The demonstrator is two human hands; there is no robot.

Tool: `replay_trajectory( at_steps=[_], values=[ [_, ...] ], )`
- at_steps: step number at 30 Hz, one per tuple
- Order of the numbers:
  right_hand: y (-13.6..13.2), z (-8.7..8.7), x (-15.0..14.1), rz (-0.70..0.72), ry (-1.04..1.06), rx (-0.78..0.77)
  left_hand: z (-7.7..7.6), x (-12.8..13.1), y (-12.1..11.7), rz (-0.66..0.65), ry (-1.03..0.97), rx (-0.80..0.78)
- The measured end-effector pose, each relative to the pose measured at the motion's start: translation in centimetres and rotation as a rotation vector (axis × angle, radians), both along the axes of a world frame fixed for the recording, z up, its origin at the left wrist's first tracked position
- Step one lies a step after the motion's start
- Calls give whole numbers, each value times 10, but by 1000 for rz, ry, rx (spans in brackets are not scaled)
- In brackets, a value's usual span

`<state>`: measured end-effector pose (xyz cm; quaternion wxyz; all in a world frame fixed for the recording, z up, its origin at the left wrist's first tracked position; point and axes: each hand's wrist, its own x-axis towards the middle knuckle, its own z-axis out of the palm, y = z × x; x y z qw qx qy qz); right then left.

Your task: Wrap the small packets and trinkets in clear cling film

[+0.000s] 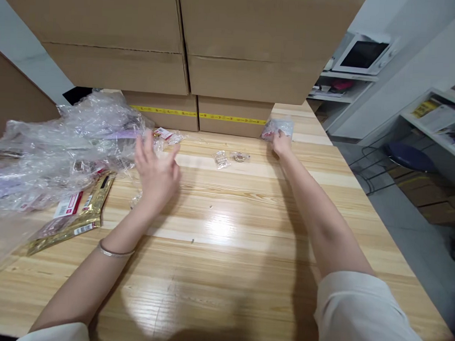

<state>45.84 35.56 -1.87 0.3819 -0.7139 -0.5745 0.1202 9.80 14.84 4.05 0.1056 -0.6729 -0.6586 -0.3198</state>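
My right hand [282,142] reaches to the far right of the wooden table [222,281], its fingers closed on a small clear plastic packet [285,126] beside the cardboard boxes. What the packet contains is too small to make out. My left hand [156,170] hovers over the table with fingers spread and nothing in it, just right of a heap of clear plastic bags [82,134]. Two small clear packets, one pale [221,159] and one with brownish contents [239,156], lie between my hands.
Large cardboard boxes [231,75] stand stacked along the back of the table. Gold foil packets [94,200] with labels lie at the left under the plastic heap. Beyond the right edge are a microwave [362,55] on a shelf and a dark blue stool [411,157].
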Motion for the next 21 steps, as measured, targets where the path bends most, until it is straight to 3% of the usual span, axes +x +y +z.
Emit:
replay_trajectory(
  at_steps=[4,8,11,13,17,19,21],
  values=[
    [-72,-9,6,63,-70,-34,4,-48,20,200,-43,-190],
    [-157,-18,1,252,-172,-21,-2,-71,28,232,-19,-446],
    [-197,-18,-5,354,-237,4,-1,-73,25,226,-9,-377],
    [-207,-17,-8,374,-269,-22,2,-73,22,252,0,-348],
    [-206,-18,-10,392,-241,-6,12,-63,18,292,6,-474],
    [-203,-20,-10,409,-140,45,24,-45,8,187,-18,-368],
    [-200,-20,-9,433,15,85,42,-20,-12,-45,-85,-277]
  ],
)
